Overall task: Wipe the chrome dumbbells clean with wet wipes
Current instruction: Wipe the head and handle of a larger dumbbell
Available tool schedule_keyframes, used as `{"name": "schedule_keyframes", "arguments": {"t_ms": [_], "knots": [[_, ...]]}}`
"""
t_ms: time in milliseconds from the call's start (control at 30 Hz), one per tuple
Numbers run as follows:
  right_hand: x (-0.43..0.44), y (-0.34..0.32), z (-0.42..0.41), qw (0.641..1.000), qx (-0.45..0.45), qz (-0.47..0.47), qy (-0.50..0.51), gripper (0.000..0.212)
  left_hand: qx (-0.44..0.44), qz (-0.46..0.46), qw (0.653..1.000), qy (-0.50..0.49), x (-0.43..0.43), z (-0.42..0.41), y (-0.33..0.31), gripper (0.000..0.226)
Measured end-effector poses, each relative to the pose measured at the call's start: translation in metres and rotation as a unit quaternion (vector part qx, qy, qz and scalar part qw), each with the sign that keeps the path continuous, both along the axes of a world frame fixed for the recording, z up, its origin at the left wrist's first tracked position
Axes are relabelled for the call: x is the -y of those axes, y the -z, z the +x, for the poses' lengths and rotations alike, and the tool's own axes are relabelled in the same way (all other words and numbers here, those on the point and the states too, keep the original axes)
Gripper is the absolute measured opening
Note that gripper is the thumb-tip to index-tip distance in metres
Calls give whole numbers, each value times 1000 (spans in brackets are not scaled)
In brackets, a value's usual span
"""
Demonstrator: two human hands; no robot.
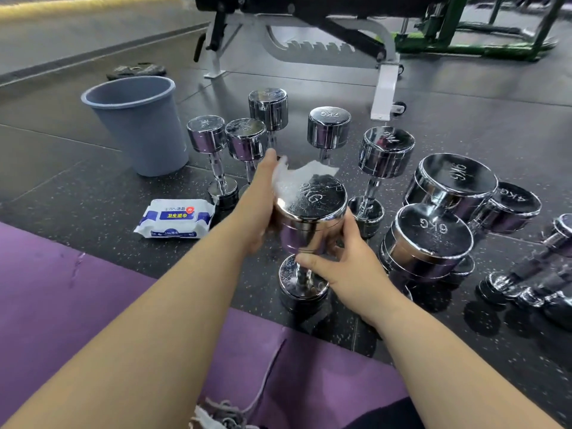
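The person sits on a purple mat (62, 289) at the edge of a black speckled rubber floor (93, 187). Just beyond the mat's edge a chrome dumbbell (309, 224) stands on end on the floor, with a weight in KG stamped on its top face.

The left hand (258, 209) lies against the left side of the upper head and grasps a white wet wipe (298, 178). The wipe is spread over the far left part of the top face. The thumb points up along the wipe, and the other fingers are hidden behind the head.

The right hand (346, 264) grasps the same dumbbell from the right. Its thumb is tucked under the upper head by the handle, and its fingers curl round the head's lower edge.

Five smaller dumbbells (210, 159) stand upright behind it. To the right, heavier dumbbells (430, 239), marked 6KG, 9KG and 4KG, lie on their sides.

A pack of wet wipes (176, 218) lies on the floor to the left, near a grey-blue plastic bin (139, 125). A weight bench (383, 82) stands farther back.
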State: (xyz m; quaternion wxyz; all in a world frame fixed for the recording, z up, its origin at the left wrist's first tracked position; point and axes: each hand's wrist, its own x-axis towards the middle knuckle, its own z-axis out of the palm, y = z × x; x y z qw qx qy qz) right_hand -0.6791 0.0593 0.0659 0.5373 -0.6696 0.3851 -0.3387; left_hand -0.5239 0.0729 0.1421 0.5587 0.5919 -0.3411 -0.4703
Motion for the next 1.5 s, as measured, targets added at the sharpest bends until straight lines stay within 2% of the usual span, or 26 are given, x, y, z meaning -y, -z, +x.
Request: {"name": "schedule_keyframes", "arguments": {"t_ms": [67, 200, 300, 433, 567, 667, 733, 800, 867, 900, 967, 1033, 1133, 1200, 1300, 1400, 1500], "knots": [[1, 0, 0, 1000, -7, -2, -2, 96, -45, 22, 998, 33, 2, 6, 0, 70], [5, 5, 3, 1000, -17, 18, 4, 113, -82, -17, 996, 38, 10, 9, 3, 78], [7, 6, 3, 999, -21, 25, 4, 116, -95, -6, 995, 39, 14, 12, 3, 81], [6, 5, 4, 999, -18, 33, 6, 117, -53, 74, 994, 61, 6, 12, 22, 72], [3, 1, 6, 998, -23, 50, 18, 118, -74, 25, 996, 35, -15, 5, 32, 49], [1, -5, 7, 998, -24, 53, 25, 116, 12, 14, 999, -42, -35, 10, 32, 25], [-7, -12, 9, 995, -11, 85, 45, 106, 70, 23, 991, -114, -52, 10, 30, 10], [-20, -17, 11, 982, 21, 174, 71, 71, 29, 28, 992, -122, -65, 3, 23, 15], [-36, -26, 9, 934, 102, 334, 81, 37, 17, 40, 993, -109, -73, -5, 20, 24], [-41, -30, 7, 902, 141, 402, 72, 27, 47, 50, 993, -96, -75, -11, 21, 22], [-47, -43, -1, 870, 191, 454, 25, 25, 108, 46, 990, -75, -81, -22, 19, 16], [-47, -53, -6, 864, 244, 439, 27, 18, 151, 18, 986, -71, -81, -30, 16, 16], [-41, -57, -6, 880, 277, 368, 120, 11, 219, 0, 965, -145, -74, -32, 14, 21], [-38, -55, 0, 898, 269, 298, 179, 13, 193, 3, 966, -170, -71, -34, 17, 21], [-38, -46, 11, 925, 218, 218, 224, 18, 100, 9, 982, -163, -68, -38, 22, 19], [-44, -38, 18, 913, 231, 255, 218, 23, 12, -40, 980, -195, -64, -39, 19, 24], [-42, -47, 18, 911, 274, 227, 207, 22, 1, -102, 964, -244, -59, -37, 17, 25]]}}
